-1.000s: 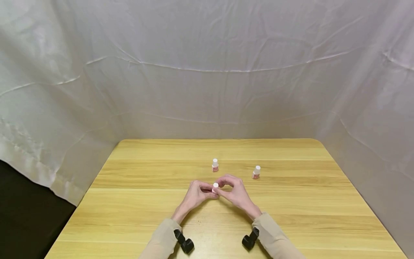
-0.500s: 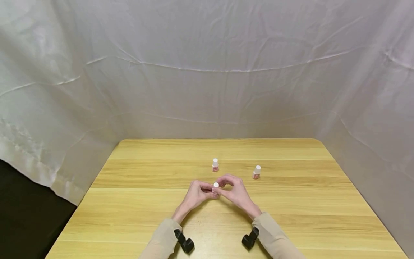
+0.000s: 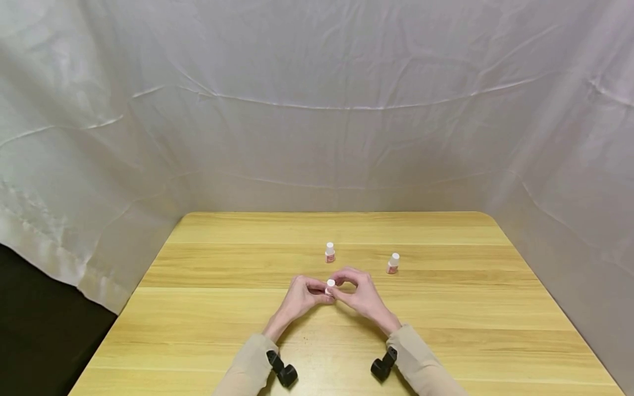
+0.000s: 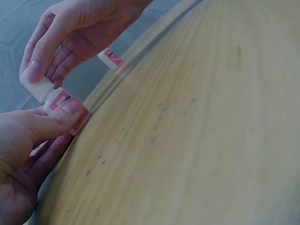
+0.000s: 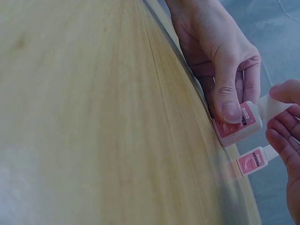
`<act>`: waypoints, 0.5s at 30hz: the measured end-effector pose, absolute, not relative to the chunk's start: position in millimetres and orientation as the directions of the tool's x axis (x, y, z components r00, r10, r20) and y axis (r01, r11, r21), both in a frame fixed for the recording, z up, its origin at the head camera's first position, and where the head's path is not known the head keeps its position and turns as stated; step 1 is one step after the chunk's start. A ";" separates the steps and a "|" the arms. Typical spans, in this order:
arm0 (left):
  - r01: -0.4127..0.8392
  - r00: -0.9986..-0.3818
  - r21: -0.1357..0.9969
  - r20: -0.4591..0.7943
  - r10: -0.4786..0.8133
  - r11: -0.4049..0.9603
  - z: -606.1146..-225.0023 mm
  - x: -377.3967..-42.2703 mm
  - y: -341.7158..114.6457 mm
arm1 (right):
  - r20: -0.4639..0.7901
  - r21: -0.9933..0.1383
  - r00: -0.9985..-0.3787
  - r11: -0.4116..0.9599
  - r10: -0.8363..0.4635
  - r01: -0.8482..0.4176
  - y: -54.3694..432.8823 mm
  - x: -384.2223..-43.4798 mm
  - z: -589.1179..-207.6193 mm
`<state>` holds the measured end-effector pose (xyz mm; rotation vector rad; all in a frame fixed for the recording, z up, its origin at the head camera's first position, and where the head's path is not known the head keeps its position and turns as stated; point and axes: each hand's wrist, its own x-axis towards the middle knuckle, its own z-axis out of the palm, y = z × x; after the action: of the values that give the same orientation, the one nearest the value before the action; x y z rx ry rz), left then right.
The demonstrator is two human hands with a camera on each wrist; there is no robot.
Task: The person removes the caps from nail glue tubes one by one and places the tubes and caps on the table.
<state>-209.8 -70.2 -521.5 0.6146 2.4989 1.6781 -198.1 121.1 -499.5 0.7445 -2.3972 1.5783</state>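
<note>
Where the two hands are meeting: a small white bottle (image 5: 249,123) is being held upright near the middle of the wooden table (image 3: 223,267); whether its base is touching the wood, I cannot tell. It is marking the clock's centre, with 12 o'clock pointing away from the person.
Pink label (image 4: 57,99): it is facing the person on the bottle's front, partly hiding under a thumb.
Left hand (image 3: 301,297): lying at 9 o'clock, it is gripping the bottle's body, its thumb pressing over the label.
White cap (image 4: 37,89): it is topping the bottle, between the other hand's fingers.
Right hand (image 3: 361,293): lying at 3 o'clock, it is pinching the cap between thumb and curled fingers.
Second bottle (image 3: 329,253): it is standing upright at 12 o'clock.
Third bottle (image 3: 393,264): it is standing upright at 2 o'clock, just beyond the right hand.
Beige sleeves (image 3: 249,366): they are reaching in from 7 and 5 o'clock, carrying black wrist cameras (image 3: 287,376).
Pale curtain (image 3: 317,137): it is hanging behind the table at 12 o'clock.
</note>
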 end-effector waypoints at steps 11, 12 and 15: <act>0.286 -0.917 0.909 0.168 0.363 0.302 -521.9 -209.8 -69.8 | 0.401 -0.812 -0.869 0.326 -0.290 -0.484 115.7 -181.7 -466.3; 0.285 -0.917 0.908 0.166 0.362 0.306 -521.7 -209.6 -69.8 | 0.402 -0.811 -0.867 0.324 -0.294 -0.487 115.8 -181.9 -466.8; 0.284 -0.918 0.906 0.162 0.363 0.314 -521.0 -209.1 -70.0 | 0.414 -0.804 -0.855 0.316 -0.311 -0.504 117.2 -187.0 -477.4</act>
<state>-209.1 -70.0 -521.0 0.6129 2.4871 1.6921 -187.0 117.2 -477.4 0.7513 -2.3945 1.5663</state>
